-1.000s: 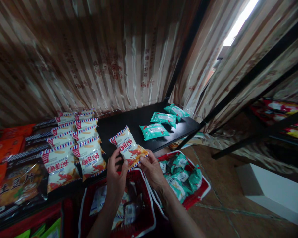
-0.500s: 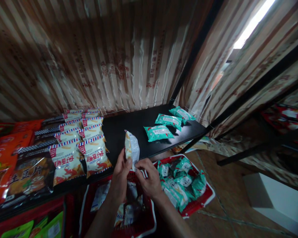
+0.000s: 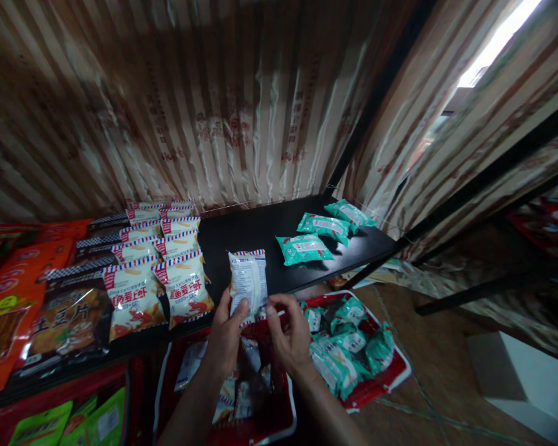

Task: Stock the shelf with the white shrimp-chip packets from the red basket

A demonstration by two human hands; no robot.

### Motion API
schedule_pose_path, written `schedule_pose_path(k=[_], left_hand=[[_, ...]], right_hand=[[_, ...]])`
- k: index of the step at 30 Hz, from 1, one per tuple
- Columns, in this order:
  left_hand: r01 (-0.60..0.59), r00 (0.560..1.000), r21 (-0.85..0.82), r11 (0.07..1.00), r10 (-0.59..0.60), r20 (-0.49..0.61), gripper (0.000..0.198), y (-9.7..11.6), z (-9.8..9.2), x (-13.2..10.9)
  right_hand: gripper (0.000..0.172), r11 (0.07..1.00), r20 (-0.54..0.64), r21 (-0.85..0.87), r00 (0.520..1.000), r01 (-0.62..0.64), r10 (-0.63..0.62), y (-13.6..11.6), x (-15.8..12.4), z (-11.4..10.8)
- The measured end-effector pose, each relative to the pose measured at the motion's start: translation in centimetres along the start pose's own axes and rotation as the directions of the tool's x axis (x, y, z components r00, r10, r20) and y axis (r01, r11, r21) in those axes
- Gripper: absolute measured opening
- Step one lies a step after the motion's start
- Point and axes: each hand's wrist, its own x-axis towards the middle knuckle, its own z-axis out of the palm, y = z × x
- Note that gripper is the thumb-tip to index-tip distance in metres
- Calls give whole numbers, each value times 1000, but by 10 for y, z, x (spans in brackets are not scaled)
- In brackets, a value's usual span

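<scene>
A small snack bag (image 3: 248,282) is held upright over the front edge of the shelf, its printed back panel facing me. My left hand (image 3: 227,325) grips it by the lower left, thumb across the front. At its lower right edge my right hand (image 3: 288,331) has curled fingers, thumb and index fingertips pinched at the bag's side. Left of my hands, matching white snack bags (image 3: 185,288) stand in two rows on the black shelf (image 3: 232,229). Below my hands, a red basket (image 3: 286,424) contains more such bags, partly hidden by my forearms.
Several teal packets (image 3: 304,249) lie on the shelf's right part. More fill a second red basket (image 3: 400,371) on the floor. Dark potato-slice bags (image 3: 74,316) and orange packs (image 3: 23,285) stand at left. A black post (image 3: 381,93) rises at the right; a white box (image 3: 525,378) sits beyond.
The snack bag has turned from edge-on to show its back panel flat toward me. My right hand has shifted slightly right and up along its side. The view has swung a little.
</scene>
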Motion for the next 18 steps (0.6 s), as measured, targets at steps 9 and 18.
schedule_pose_path(k=[9,18], left_hand=[[126,971,46,991,-132,198,63,-9,-7,-12],[47,964,148,988,-84,254,58,-14,-11,-12]], right_hand=[[47,596,309,577,825,-558,473,12,34,-25],[44,632,423,516,813,-579,399,7,29,-23]])
